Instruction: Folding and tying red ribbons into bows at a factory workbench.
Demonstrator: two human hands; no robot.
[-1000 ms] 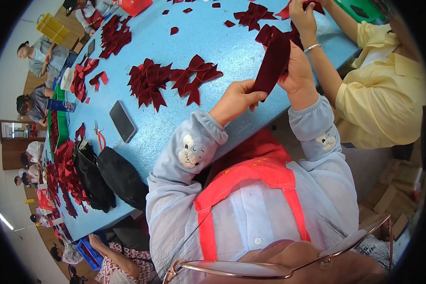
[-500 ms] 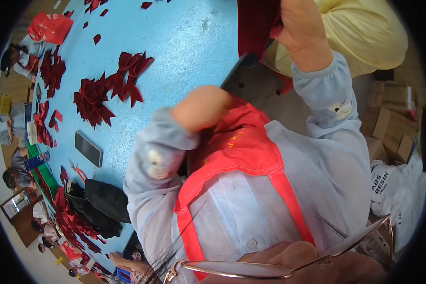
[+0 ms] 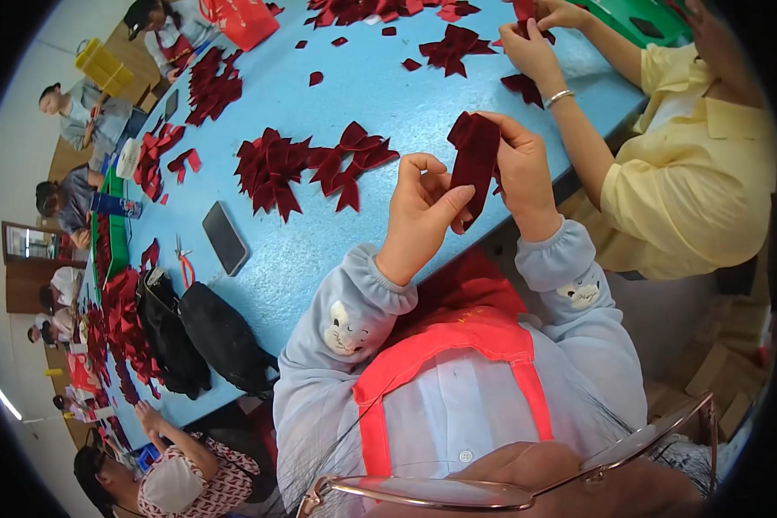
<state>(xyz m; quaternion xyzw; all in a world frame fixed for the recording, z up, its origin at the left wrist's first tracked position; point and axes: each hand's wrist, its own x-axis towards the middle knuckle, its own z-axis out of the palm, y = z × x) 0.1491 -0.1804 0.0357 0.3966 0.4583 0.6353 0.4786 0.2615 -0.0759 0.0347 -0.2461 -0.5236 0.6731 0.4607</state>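
Note:
A dark red velvet ribbon (image 3: 477, 158), folded over at its top, is stretched between my hands above the near edge of the blue table. My left hand (image 3: 423, 211) grips its lower part, thumb laid across the front. My right hand (image 3: 527, 173) pinches the ribbon along its right side; some of those fingertips are hidden behind it. To the left of my hands lies a loose velvet bow (image 3: 351, 162), touching a heap of similar dark red bows (image 3: 268, 170).
A phone (image 3: 225, 237), red-handled pliers (image 3: 185, 263) and a black pouch (image 3: 224, 337) lie on the table (image 3: 319, 250) at left. A co-worker in yellow (image 3: 682, 181) sits close on my right, handling red ribbon. Another bow (image 3: 455, 50) and small scraps lie farther off.
My right hand has come in from the far right with the ribbon. My left hand has risen from my apron and now grips the ribbon too. The view has turned, showing the co-worker's hands.

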